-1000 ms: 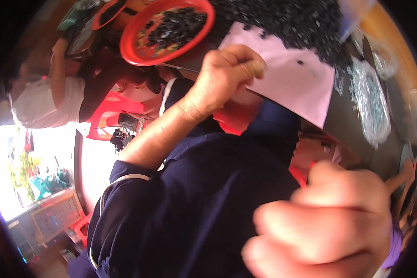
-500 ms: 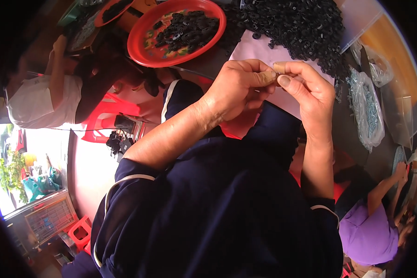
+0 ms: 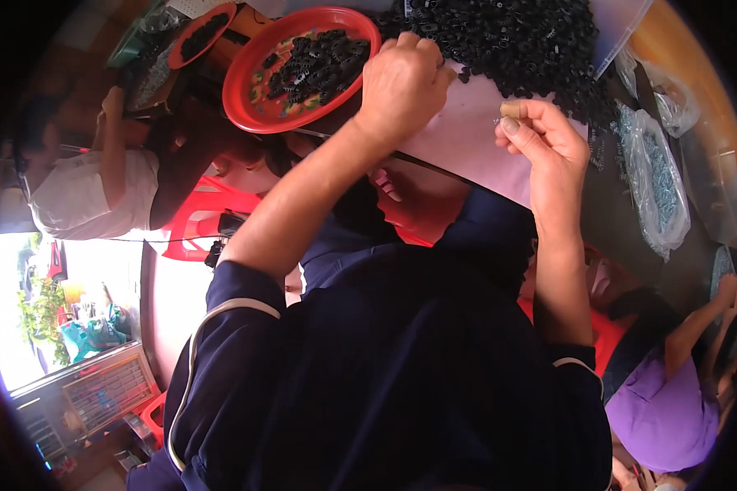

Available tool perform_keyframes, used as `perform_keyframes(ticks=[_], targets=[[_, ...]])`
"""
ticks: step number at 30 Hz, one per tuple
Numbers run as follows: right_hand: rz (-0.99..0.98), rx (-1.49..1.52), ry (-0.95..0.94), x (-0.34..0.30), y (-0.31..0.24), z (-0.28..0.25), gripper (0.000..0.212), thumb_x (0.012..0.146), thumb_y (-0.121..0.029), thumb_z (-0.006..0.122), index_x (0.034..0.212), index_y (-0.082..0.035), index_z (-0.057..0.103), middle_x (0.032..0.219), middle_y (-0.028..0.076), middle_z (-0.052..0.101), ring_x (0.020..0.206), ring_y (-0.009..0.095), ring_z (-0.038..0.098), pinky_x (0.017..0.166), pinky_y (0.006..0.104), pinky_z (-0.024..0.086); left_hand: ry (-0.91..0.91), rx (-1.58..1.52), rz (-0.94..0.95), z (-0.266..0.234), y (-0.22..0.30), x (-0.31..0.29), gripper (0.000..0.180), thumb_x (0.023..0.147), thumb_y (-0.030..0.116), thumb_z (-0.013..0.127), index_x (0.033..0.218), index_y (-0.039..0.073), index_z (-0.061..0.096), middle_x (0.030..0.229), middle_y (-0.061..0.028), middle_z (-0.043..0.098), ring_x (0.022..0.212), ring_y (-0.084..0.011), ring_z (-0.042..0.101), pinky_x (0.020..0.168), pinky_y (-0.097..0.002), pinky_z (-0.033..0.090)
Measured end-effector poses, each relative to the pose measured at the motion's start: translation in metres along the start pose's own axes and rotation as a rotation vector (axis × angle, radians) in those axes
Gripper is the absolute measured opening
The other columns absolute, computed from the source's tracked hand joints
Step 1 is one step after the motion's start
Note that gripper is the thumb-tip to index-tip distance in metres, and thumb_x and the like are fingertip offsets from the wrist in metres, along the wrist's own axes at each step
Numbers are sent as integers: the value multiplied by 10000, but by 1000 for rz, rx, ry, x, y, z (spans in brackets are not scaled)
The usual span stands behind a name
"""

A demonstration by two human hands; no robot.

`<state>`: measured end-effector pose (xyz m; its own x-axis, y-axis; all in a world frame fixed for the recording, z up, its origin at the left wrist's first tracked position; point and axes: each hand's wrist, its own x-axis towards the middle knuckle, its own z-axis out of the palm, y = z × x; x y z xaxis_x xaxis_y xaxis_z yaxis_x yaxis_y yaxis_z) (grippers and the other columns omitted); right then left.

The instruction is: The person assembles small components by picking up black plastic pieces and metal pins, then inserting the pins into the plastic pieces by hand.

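My left hand [image 3: 403,88] is closed with its back upward, at the near left edge of a heap of small black plastic parts [image 3: 508,37]. Its fingertips are mostly hidden, so what they hold, if anything, does not show. One loose black part [image 3: 464,74] lies just beside its thumb. Over the pink sheet [image 3: 487,135] on the table, my right hand [image 3: 553,141] pinches thumb against forefinger, with a tan cover on a fingertip. A tiny pale bit seems to show there, too small to name.
A red basin [image 3: 231,86] holding black parts stands at the left. To the right lie clear plastic bags with small silvery-blue pieces [image 3: 651,180]. A person in a white top [image 3: 90,192] works at the left, another in purple [image 3: 663,409] at the lower right.
Both hands met at their fingertips before. My left hand has since moved up and left to the edge of the black heap, while the right stayed nearly in place, still pinching.
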<state>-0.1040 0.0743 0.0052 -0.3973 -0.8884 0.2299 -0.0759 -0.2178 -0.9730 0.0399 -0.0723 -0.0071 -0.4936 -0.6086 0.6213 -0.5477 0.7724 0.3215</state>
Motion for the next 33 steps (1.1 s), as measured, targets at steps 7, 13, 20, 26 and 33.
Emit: perform_keyframes(ticks=[7,13,20,26,33], targets=[[30,16,19,0,14,-9,124,865,15,651,987,38,661,846,47,666,729,92,598,692,230,500,-202,290,136,17,-20,13,163,807,186,646,935,92,683,938,-99,631,921,-305,636,755,-449,541],[30,38,7,1,16,-10,123,860,21,658,982,35,665,846,47,664,721,93,592,681,230,496,-184,200,200,17,-23,14,148,819,174,629,940,136,707,892,-81,613,897,-292,640,721,-437,543],[24,33,27,-2,18,-12,123,862,11,662,983,31,668,839,45,663,717,97,592,684,229,493,-238,135,264,6,-18,3,168,791,111,623,935,139,705,885,-73,612,870,-287,634,715,-409,540],[34,18,46,-1,16,-9,130,859,4,667,986,31,671,849,48,666,728,108,602,704,236,499,-91,-70,302,-6,-8,-12,141,767,103,659,903,82,692,859,-71,605,821,-286,626,698,-392,533],[3,7,42,-3,20,-10,139,856,-3,675,991,28,677,854,44,667,747,104,605,716,235,499,-187,157,122,8,3,-8,202,782,221,703,826,29,659,868,-123,631,829,-317,640,714,-426,528]])
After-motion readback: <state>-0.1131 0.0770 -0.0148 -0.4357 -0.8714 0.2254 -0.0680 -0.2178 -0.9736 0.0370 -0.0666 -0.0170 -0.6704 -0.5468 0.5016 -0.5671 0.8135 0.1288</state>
